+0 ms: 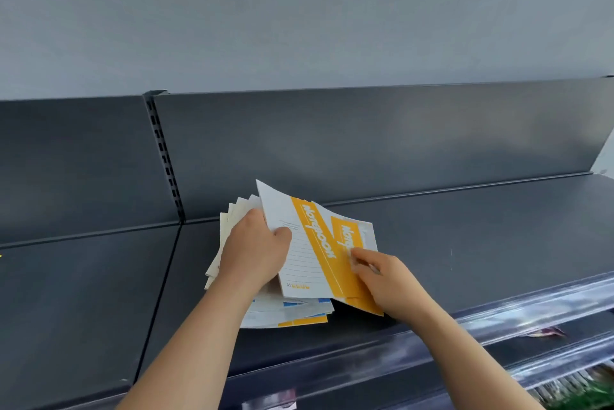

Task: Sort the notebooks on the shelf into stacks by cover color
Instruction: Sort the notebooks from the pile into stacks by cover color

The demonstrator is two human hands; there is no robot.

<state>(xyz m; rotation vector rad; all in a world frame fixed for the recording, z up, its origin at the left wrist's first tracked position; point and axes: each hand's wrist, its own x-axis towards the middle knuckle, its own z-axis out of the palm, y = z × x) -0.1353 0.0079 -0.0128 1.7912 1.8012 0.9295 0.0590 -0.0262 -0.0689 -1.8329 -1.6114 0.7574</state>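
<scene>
Fingers of the left hand (pixel 257 250) are hidden behind the gripped fanned notebooks (pixel 232 217). The second yellow notebook (pixel 352 237) is partly covered by the pinching right hand (pixel 382 280). The lower stack (pixel 292 316) is mostly covered, so its count cannot be told. Small cover print is unreadable. Goods (pixel 571 389) below the shelf (pixel 465 243) are blurred. Both forearms are cut off at the bottom edge.

Dark grey metal shelf (pixel 465 243), two sections meeting at a seam below a slotted upright (pixel 164 157). Matching back panel (pixel 365 144) rises from the back edge. Clear plastic strip (pixel 498 320) runs along the front edge. One loose pile of notebooks (pixel 285 316) lies on the right section, just right of the seam, roughly midway between back and front edges. White covers; yellow and blue blocks show on the near side.
</scene>
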